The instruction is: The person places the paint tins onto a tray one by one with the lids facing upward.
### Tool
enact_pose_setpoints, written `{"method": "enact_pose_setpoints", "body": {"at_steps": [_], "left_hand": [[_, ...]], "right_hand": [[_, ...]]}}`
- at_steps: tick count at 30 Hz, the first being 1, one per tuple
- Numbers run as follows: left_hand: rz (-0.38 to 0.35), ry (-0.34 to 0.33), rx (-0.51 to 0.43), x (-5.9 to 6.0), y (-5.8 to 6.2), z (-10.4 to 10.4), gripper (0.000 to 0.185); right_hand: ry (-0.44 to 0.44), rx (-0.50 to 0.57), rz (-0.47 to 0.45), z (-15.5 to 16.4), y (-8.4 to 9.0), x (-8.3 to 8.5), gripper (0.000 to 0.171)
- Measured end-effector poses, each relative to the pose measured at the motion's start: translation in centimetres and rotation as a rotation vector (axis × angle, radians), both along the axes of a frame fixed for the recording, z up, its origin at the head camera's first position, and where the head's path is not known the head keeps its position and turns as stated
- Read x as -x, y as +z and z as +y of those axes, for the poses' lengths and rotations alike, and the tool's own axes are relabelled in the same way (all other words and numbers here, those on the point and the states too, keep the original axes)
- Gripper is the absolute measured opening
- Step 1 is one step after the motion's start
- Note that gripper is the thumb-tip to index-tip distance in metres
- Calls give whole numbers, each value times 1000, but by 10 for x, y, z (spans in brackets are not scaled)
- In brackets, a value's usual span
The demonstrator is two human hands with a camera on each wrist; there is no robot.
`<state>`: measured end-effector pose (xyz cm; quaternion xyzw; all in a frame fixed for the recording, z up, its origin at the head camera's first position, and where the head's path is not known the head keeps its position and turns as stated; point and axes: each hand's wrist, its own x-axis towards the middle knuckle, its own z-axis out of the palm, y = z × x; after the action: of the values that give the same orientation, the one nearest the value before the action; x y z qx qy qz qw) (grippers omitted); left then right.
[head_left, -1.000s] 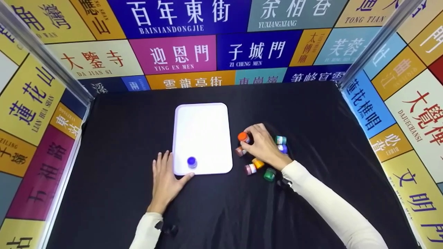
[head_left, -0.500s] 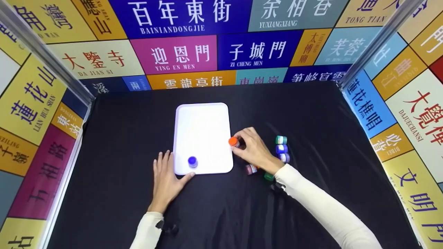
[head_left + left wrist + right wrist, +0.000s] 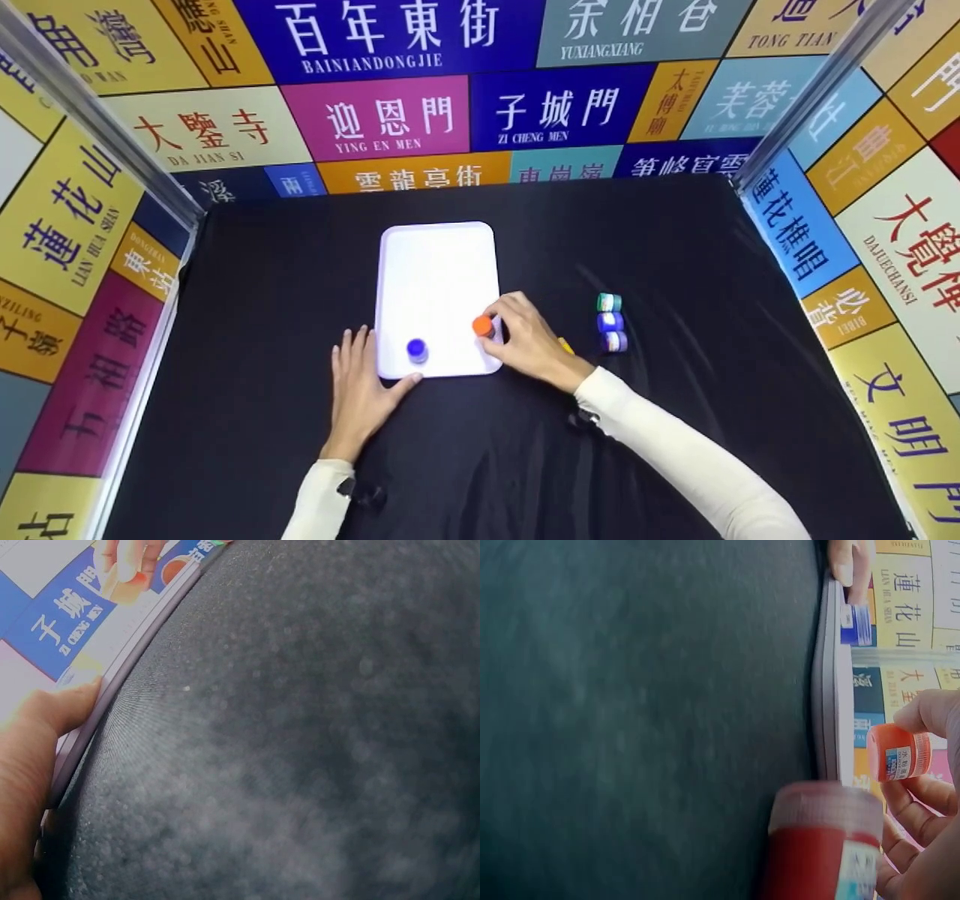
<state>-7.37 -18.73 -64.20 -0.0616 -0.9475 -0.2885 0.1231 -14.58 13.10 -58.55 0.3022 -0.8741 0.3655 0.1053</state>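
Note:
A white tray [image 3: 439, 292] with rounded corners lies on black cloth. My left hand [image 3: 360, 401] rests at its near left corner, fingers spread along the left side and thumb against the near edge. In the left wrist view, the thumb [image 3: 71, 705] touches the rim. A paint jar with a blue-purple lid [image 3: 417, 350] stands on the tray close to that thumb. My right hand [image 3: 525, 334] pinches an orange paint jar [image 3: 484, 325] between thumb and fingers over the tray's near right part. The right wrist view shows the orange jar's label [image 3: 898, 763]; whether its base touches is unclear.
Right of the tray, a green jar [image 3: 609, 303], a blue jar [image 3: 610, 322] and a purple jar [image 3: 614, 342] lie in a row. A yellow jar [image 3: 565, 346] is mostly behind my right hand. A red jar [image 3: 810, 855] looms close in the right wrist view.
My right hand has carried the orange jar leftward and nearer to me, from beside the other jars to over the tray. My left hand and the blue-lidded jar have stayed put.

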Motion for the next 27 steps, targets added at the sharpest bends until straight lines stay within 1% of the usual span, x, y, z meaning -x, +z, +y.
{"method": "enact_pose_setpoints", "body": {"at_steps": [9,17,24,27], "left_hand": [[-15,-1,13,-1,0,0,116],[-17,-5,14,-1,1,0,116],[-11,-6,9,-1,1,-1,116],[-9,-8,8,0,1,-1,116]], "right_hand": [[31,-17,-29,-22,-8,-11,27],[57,-4,-36,-41,-14,-19,28],[81,15,-37,-49,-18,-23,29],[83,7,-55,-49,-18,-23,28]]}}
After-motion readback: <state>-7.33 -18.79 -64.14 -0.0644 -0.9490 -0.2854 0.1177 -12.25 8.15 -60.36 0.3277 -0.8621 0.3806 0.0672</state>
